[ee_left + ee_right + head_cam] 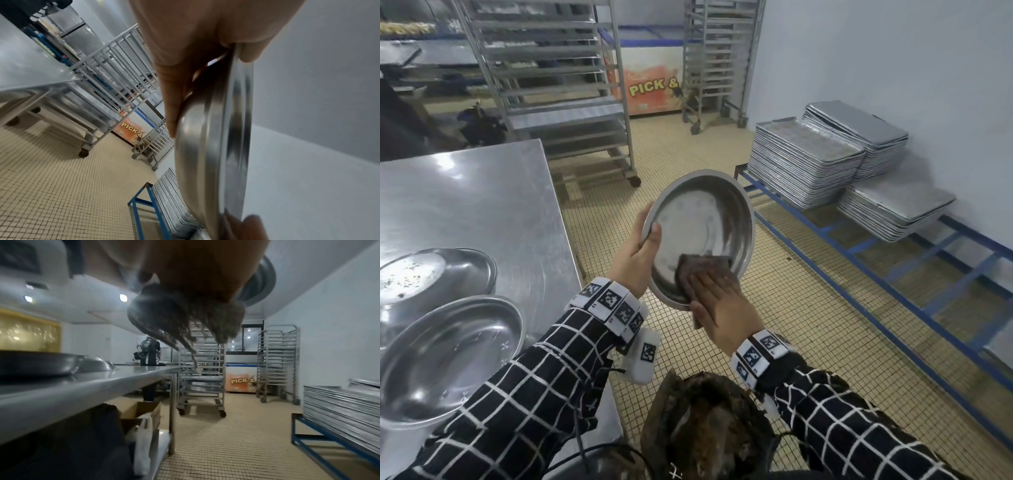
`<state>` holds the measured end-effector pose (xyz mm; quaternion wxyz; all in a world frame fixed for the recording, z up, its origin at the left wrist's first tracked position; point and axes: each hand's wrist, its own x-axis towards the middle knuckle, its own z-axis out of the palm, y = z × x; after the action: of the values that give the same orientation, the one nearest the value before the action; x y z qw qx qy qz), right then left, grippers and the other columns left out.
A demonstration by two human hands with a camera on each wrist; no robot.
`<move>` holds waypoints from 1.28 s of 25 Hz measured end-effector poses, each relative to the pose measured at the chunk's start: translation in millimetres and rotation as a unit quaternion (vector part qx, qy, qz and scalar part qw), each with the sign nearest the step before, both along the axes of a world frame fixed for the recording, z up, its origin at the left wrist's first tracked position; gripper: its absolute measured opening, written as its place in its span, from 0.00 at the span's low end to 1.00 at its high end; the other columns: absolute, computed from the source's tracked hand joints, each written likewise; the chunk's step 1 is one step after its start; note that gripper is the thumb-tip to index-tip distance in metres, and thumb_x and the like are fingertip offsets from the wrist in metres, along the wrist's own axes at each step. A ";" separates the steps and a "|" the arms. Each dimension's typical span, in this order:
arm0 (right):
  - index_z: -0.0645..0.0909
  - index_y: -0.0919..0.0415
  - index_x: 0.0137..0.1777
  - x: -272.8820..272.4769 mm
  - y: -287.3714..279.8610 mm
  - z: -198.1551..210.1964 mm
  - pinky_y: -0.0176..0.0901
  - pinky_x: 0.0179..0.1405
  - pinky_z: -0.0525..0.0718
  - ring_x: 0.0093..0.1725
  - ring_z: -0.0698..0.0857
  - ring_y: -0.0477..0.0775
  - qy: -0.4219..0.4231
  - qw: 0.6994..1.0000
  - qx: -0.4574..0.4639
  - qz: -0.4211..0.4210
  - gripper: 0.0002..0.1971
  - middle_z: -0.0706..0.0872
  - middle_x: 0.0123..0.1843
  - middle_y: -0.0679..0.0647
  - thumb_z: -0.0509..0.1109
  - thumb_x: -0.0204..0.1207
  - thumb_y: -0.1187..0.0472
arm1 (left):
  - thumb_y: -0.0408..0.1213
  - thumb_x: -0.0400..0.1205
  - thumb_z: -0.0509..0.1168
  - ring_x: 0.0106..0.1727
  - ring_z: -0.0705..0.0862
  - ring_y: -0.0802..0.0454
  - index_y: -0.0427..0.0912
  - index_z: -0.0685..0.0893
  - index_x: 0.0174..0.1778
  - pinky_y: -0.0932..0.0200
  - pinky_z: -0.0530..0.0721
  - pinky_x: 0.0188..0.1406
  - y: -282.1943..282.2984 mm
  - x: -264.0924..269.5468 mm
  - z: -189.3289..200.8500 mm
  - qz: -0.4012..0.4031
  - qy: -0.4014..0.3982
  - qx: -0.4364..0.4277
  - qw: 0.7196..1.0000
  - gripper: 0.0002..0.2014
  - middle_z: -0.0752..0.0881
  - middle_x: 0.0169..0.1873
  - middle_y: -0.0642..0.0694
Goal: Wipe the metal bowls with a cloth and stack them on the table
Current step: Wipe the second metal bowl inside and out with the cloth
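I hold a round metal bowl (702, 219) tilted up over the floor, right of the steel table (482, 192). My left hand (643, 246) grips its left rim, thumb inside and fingers behind; the left wrist view shows the rim (224, 146) edge-on in that hand (195, 40). With flat, straight fingers my right hand (719, 301) presses a brown cloth (702, 263) against the bowl's lower inside. Frayed cloth (185, 318) hangs under the palm (195, 272). On the table's near left lie an upright bowl (445, 356) and an upturned one (431, 274).
Stacks of metal baking trays (808, 161) sit on a low blue frame (893, 274) along the right wall. Wheeled tray racks (558, 85) and a chest freezer (650, 85) stand at the back. A dark brown bundle (705, 428) lies just below my arms.
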<state>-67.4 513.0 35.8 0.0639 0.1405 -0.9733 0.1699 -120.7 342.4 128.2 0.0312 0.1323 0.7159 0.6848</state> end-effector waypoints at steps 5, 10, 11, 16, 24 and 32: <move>0.56 0.47 0.83 8.9 -43.5 4.0 0.48 0.81 0.50 0.83 0.56 0.47 0.034 0.991 -0.132 0.012 0.34 0.62 0.83 0.47 0.32 0.81 0.36 | 0.45 0.88 0.50 0.51 0.82 0.71 0.56 0.62 0.75 0.75 0.81 0.44 6.3 7.7 -3.6 0.025 0.015 -0.004 1.000 0.18 0.80 0.58 0.53; 0.58 0.47 0.82 12.9 -18.0 -3.2 0.57 0.82 0.48 0.84 0.53 0.49 0.046 0.997 0.003 -0.054 0.33 0.63 0.82 0.47 0.28 0.83 0.38 | 0.43 0.88 0.50 0.45 0.83 0.77 0.56 0.67 0.69 0.77 0.80 0.39 -1.4 7.4 1.6 0.018 0.019 -0.011 1.000 0.13 0.80 0.53 0.59; 0.55 0.47 0.83 9.7 -4.6 -3.4 0.58 0.83 0.47 0.84 0.49 0.51 0.031 0.995 0.056 -0.072 0.32 0.59 0.84 0.48 0.29 0.83 0.39 | 0.45 0.88 0.50 0.49 0.84 0.71 0.53 0.69 0.71 0.74 0.82 0.41 -4.6 6.9 -1.8 0.016 0.010 -0.017 1.000 0.15 0.81 0.55 0.57; 0.36 0.49 0.84 -10.6 37.1 5.3 0.56 0.79 0.62 0.84 0.46 0.59 -0.007 0.988 0.013 -0.154 0.31 0.31 0.84 0.47 0.39 0.85 0.42 | 0.49 0.88 0.50 0.56 0.83 0.56 0.46 0.77 0.68 0.67 0.79 0.49 -10.7 7.8 -12.6 0.012 -0.060 -0.057 0.996 0.19 0.85 0.55 0.51; 0.76 0.58 0.62 -30.2 45.3 42.5 0.34 0.33 0.78 0.40 0.84 0.47 -0.075 0.914 -0.310 -0.252 0.12 0.84 0.43 0.48 0.64 0.82 0.56 | 0.58 0.80 0.61 0.43 0.86 0.37 0.39 0.80 0.65 0.39 0.85 0.50 -32.0 -3.3 -18.9 -0.037 -0.190 -0.029 0.981 0.28 0.88 0.44 0.39; 0.73 0.60 0.54 -20.8 10.2 43.1 0.33 0.33 0.78 0.38 0.81 0.42 0.011 0.812 -0.459 -0.360 0.04 0.81 0.43 0.48 0.60 0.84 0.60 | 0.39 0.80 0.67 0.55 0.84 0.52 0.51 0.65 0.72 0.45 0.83 0.60 -12.7 20.8 -22.4 0.026 -0.084 -0.018 0.996 0.26 0.82 0.53 0.52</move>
<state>-88.1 523.2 78.9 0.1878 -0.2640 -0.7623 0.5602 -99.9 329.7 105.9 0.0758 0.0556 0.7263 0.6809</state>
